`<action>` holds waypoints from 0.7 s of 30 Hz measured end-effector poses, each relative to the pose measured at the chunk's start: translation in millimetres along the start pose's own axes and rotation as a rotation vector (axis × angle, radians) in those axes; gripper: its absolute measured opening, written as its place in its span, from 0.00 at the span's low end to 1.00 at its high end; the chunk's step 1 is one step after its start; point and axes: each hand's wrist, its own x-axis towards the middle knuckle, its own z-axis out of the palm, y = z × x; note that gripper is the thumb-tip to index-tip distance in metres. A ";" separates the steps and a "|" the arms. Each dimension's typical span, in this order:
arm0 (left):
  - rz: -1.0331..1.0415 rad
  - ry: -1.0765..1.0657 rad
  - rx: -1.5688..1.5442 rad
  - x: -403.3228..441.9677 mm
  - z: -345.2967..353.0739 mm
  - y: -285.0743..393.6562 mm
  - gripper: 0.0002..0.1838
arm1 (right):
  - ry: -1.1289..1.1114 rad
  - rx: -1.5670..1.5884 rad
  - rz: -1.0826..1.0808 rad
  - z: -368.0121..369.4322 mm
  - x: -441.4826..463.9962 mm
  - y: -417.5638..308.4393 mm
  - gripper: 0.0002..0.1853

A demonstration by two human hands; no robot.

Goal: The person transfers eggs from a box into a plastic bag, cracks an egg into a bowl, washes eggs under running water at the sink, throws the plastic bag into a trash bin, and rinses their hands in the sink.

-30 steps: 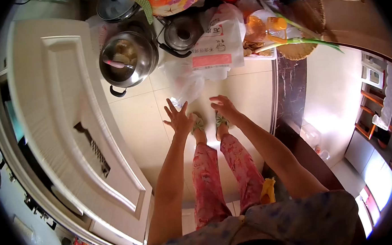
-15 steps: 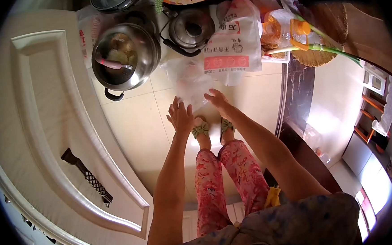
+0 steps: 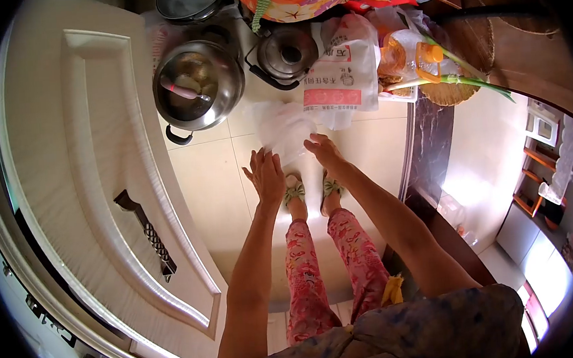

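Head view: we look down past pink patterned trousers (image 3: 303,276) at two bare hands. A crumpled, see-through plastic bag (image 3: 286,128) is just beyond the fingertips, short of the green slippers' (image 3: 332,188) far side of the floor (image 3: 201,174). The left hand (image 3: 270,178) stretches its fingers to the bag's near edge; the right hand (image 3: 326,153) has its fingers slightly bent at the bag's right side. We can't make out whether either one pinches the film.

The film looks thin and slick, so we judge a light hold could slip, or a hard pull tear it. Left of the bag, a steel pot (image 3: 228,87) has a pink-handled spoon (image 3: 181,89) inside; a wide swing could catch its black handle (image 3: 179,137). A kettle (image 3: 285,53) is also near, and could be nudged.
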 end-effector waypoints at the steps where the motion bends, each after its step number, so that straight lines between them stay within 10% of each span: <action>1: 0.000 0.005 -0.005 -1.9 -1.1 0.5 0.16 | 0.001 -0.005 -0.005 -1.4 -2.8 -2.3 0.33; 21: -0.118 0.283 -0.407 -197.8 -55.6 39.3 0.14 | -0.344 -0.365 -0.212 -44.5 -160.9 -5.8 0.18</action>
